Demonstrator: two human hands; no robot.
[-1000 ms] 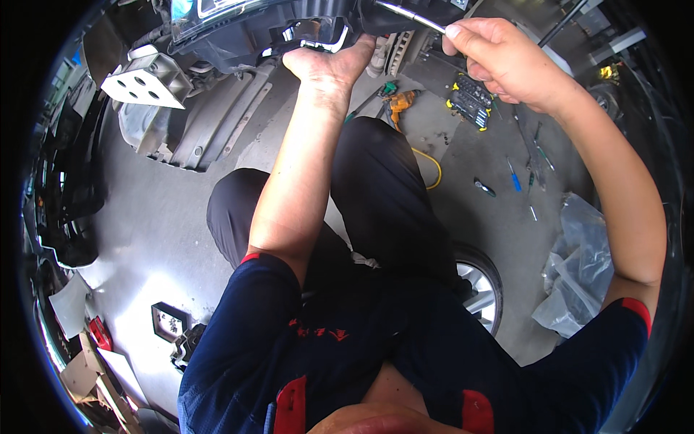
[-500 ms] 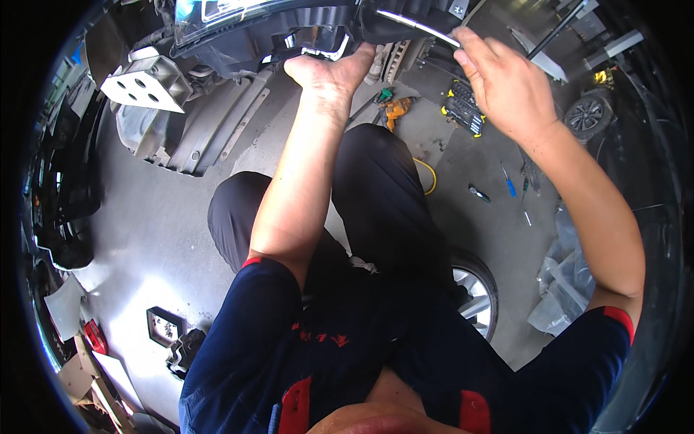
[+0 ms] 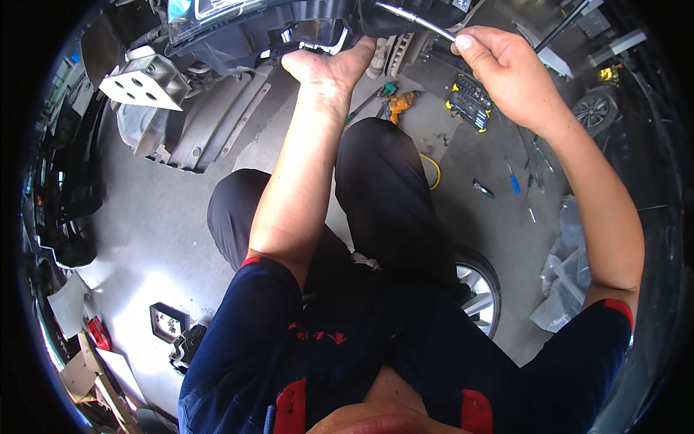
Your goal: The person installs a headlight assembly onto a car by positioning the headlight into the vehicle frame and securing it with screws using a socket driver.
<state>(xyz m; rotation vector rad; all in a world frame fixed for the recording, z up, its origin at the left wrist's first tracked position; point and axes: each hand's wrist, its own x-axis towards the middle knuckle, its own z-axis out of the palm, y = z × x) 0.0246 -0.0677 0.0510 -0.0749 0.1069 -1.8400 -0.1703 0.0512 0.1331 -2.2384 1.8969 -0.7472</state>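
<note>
A car headlight [image 3: 217, 9] with a black plastic housing [image 3: 246, 50] fills the top of the view. My left hand [image 3: 329, 66] reaches up against the housing's lower edge and grips it, thumb stretched to the right; the other fingers are hidden behind it. My right hand [image 3: 499, 69] is closed around the near end of a long, slim silver tool shaft [image 3: 419, 20]. The shaft slopes up and left to the black plastic at the housing's right end. Whatever handle it has is hidden in my fingers.
On the floor lie an orange power tool [image 3: 399, 106], an open socket set [image 3: 470, 105], a blue-handled screwdriver [image 3: 514, 182] and a yellow hose [image 3: 434, 170]. A wheel [image 3: 478, 293] stands by my right leg. Left are a metal bracket [image 3: 144, 79] and a small parts tray [image 3: 166, 322].
My right hand has shifted slightly right, its thumb now lying along the tool's near end. My left hand stays at the housing. The whole view has moved a little.
</note>
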